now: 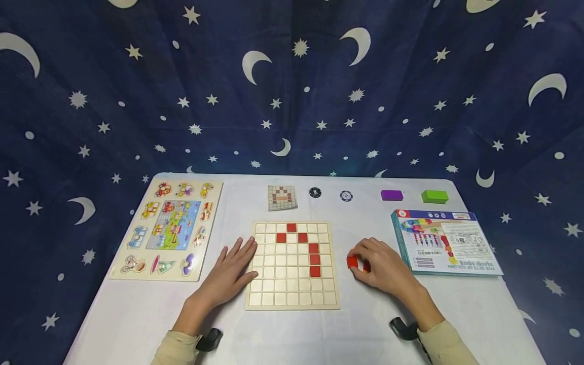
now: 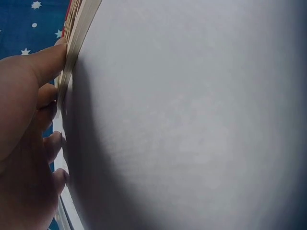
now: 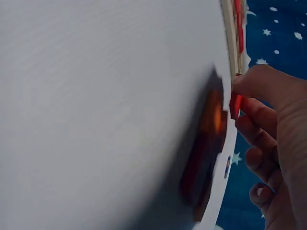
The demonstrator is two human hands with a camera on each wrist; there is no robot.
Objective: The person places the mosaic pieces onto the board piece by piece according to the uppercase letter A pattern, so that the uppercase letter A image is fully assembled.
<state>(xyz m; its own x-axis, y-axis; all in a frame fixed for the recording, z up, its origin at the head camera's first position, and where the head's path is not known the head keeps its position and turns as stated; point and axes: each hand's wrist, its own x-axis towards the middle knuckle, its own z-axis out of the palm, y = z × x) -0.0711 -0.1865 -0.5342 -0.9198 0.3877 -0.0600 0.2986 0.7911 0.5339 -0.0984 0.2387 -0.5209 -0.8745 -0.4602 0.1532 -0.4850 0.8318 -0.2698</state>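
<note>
A square wooden grid board point(image 1: 292, 274) lies in the middle of the table, with several red square tiles point(image 1: 315, 259) forming an arc in its upper and right cells. My left hand point(image 1: 230, 271) rests at the board's left edge, fingers extended, thumb and fingertips touching it. To the right of the board, my right hand point(image 1: 383, 266) pinches a red tile point(image 3: 235, 104) between thumb and index finger. Under that hand, red and orange pieces point(image 3: 211, 120) lie on the table, partly hidden from the head view by the fingers.
Behind the board lie a small pattern card point(image 1: 282, 196), a black chip point(image 1: 315, 192) and a blue-white chip point(image 1: 346, 195). A purple block point(image 1: 392, 195) and a green block point(image 1: 435, 196) stand back right, above a boxed game point(image 1: 449, 243). A wooden picture puzzle point(image 1: 166, 228) lies left.
</note>
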